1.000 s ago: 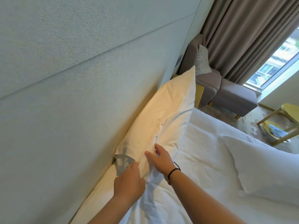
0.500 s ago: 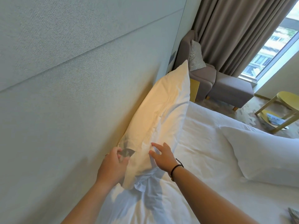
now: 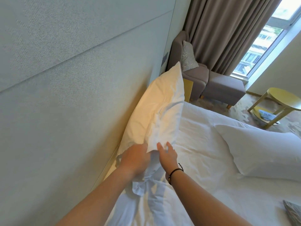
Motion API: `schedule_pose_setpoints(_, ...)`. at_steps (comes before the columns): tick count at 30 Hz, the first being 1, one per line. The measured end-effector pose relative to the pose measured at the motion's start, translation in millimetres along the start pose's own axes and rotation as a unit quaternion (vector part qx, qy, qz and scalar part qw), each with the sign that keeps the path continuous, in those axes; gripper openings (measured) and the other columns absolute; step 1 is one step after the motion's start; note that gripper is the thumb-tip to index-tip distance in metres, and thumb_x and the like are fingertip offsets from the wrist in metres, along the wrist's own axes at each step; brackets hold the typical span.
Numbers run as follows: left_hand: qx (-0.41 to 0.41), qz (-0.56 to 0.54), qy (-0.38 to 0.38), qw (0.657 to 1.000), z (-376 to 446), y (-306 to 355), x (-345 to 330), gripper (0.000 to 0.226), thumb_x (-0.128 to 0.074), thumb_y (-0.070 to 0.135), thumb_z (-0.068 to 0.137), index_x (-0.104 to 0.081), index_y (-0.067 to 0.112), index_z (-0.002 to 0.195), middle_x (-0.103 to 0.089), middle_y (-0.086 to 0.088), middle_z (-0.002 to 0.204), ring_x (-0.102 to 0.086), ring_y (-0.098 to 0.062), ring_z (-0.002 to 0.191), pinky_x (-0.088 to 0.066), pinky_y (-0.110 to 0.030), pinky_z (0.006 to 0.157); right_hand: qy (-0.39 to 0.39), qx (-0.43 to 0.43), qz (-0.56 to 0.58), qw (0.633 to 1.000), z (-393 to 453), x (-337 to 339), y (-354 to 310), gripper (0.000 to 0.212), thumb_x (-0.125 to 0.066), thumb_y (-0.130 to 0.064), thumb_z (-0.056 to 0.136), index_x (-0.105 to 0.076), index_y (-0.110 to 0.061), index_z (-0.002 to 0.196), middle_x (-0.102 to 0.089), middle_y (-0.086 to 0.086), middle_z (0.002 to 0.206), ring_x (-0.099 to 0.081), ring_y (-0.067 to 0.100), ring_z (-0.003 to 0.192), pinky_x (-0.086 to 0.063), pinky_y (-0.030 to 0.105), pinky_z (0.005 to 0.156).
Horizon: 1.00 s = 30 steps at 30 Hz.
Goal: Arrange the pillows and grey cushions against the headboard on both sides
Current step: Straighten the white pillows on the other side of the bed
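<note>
- Our left hand point(image 3: 136, 158) has shifted from the pillow point(image 3: 160, 110) corner to pinching its near edge; pillow leans on headboard point(image 3: 81, 103).
- Our right hand point(image 3: 167, 154) rests open beside, gripping nothing; first pillow nearly seated.

Two bare forearms, no sleeves; thin black cord bracelet point(image 3: 175, 171) around the right wrist

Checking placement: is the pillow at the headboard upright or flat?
Upright: pillow stands on edge, leaning against the headboard.

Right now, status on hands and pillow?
Left hand gripping pillow corner, right hand flat on it. Pillow upright against headboard. Nothing blocking.
</note>
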State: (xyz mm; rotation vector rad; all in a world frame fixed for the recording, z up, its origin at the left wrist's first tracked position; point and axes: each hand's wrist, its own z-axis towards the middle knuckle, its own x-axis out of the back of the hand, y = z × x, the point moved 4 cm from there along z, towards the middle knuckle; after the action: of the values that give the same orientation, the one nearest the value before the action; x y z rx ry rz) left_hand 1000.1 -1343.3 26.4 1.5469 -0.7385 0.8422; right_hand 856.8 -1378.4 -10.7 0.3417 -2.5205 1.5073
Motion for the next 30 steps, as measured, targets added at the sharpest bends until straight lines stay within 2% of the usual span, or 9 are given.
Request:
schedule_pose_setpoints(4, -0.053, -0.123, 0.053, 0.990, 8, 26, 45, 0.054, -0.056, 0.045, 0.095, -0.031, 0.023, 0.053, -0.036, 0.007, 0.046, -0.035, -0.009, 0.045, -0.022, -0.024, 0.046, 0.000, 0.090, 0.082, 0.993, 0, 5, -26, 0.063, -0.048, -0.061, 0.092, -0.028, -0.041, 0.148, -0.015, -0.007, 0.161, -0.026, 0.013, 0.143, -0.025, 0.040, 0.115)
schedule_pose_setpoints(9, 0.016, -0.257, 0.112, 0.960, -7, -8, 78, 0.048, -0.057, 0.047, 0.094, -0.053, 0.009, 0.065, -0.057, 0.006, 0.051, -0.046, -0.004, 0.044, -0.034, -0.018, 0.043, -0.078, 0.157, 0.060, 0.983, -5, -17, -53, 0.061, -0.048, -0.067, 0.088, -0.032, -0.050, 0.144, -0.012, -0.017, 0.160, -0.027, 0.008, 0.141, -0.027, 0.028, 0.104)
schedule_pose_setpoints(11, 0.068, -0.179, 0.109, 0.976, -18, -38, 86, 0.052, -0.054, 0.053, 0.093, -0.056, 0.009, 0.067, -0.061, -0.001, 0.055, -0.052, -0.007, 0.047, -0.036, -0.022, 0.044, -0.123, 0.164, -0.009, 0.979, -5, -32, -48, 0.066, -0.052, -0.069, 0.083, -0.033, -0.050, 0.143, -0.009, -0.016, 0.161, -0.024, 0.010, 0.144, -0.027, 0.032, 0.112)
schedule_pose_setpoints(13, 0.123, -0.001, 0.050, 0.991, -31, -61, 85, 0.050, -0.048, 0.059, 0.093, -0.055, 0.016, 0.067, -0.063, 0.002, 0.065, -0.060, -0.017, 0.062, -0.043, -0.029, 0.053, -0.173, 0.167, -0.087, 0.967, -6, -47, -36, 0.074, -0.056, -0.070, 0.081, -0.032, -0.045, 0.146, -0.005, -0.015, 0.162, -0.021, 0.012, 0.145, -0.026, 0.039, 0.117)
schedule_pose_setpoints(16, 0.163, 0.164, 0.039, 0.972, -49, -67, 73, 0.042, -0.042, 0.062, 0.092, -0.050, 0.024, 0.076, -0.066, 0.000, 0.089, -0.062, -0.026, 0.083, -0.045, -0.034, 0.063, -0.223, 0.161, -0.115, 0.955, -9, -53, -15, 0.081, -0.061, -0.068, 0.079, -0.029, -0.043, 0.149, 0.000, -0.021, 0.160, -0.022, 0.011, 0.144, -0.028, 0.035, 0.115)
schedule_pose_setpoints(18, 0.137, 0.162, 0.103, 0.972, -58, -49, 65, 0.032, -0.053, 0.055, 0.089, -0.059, 0.024, 0.097, -0.066, -0.003, 0.103, -0.062, -0.029, 0.093, -0.046, -0.037, 0.067, -0.243, 0.148, -0.099, 0.954, -8, -44, -4, 0.082, -0.062, -0.066, 0.079, -0.027, -0.042, 0.149, -0.001, -0.024, 0.159, -0.021, 0.008, 0.146, -0.029, 0.033, 0.114)
schedule_pose_setpoints(22, 0.075, 0.196, 0.143, 0.967, -55, 1, 40, 0.065, -0.069, 0.044, 0.082, -0.052, 0.011, 0.135, -0.055, -0.015, 0.136, -0.053, -0.035, 0.120, -0.045, -0.047, 0.096, -0.228, 0.119, -0.073, 0.964, -4, -9, 4, 0.077, -0.063, -0.070, 0.076, -0.035, -0.048, 0.144, -0.026, -0.019, 0.156, -0.030, 0.006, 0.141, -0.033, 0.026, 0.101)
schedule_pose_setpoints(24, 0.036, 0.207, 0.129, 0.969, -49, 31, 21, 0.066, -0.067, 0.044, 0.084, -0.050, 0.012, 0.139, -0.050, -0.015, 0.144, -0.046, -0.035, 0.131, -0.037, -0.048, 0.108, -0.208, 0.106, -0.052, 0.971, -1, 20, 13, 0.074, -0.063, -0.072, 0.074, -0.039, -0.052, 0.141, -0.038, -0.017, 0.149, -0.034, 0.006, 0.138, -0.035, 0.028, 0.100)
schedule_pose_setpoints(30, -0.079, 0.186, -0.001, 0.979, -21, 115, -83, 0.061, -0.061, 0.048, 0.087, -0.050, 0.022, 0.141, -0.047, -0.005, 0.148, -0.044, -0.025, 0.135, -0.036, -0.040, 0.110, -0.107, 0.012, 0.012, 0.994, 14, 158, 92, 0.055, -0.066, -0.044, 0.087, -0.050, -0.032, 0.139, -0.052, -0.010, 0.140, -0.050, 0.006, 0.124, -0.040, 0.026, 0.097)
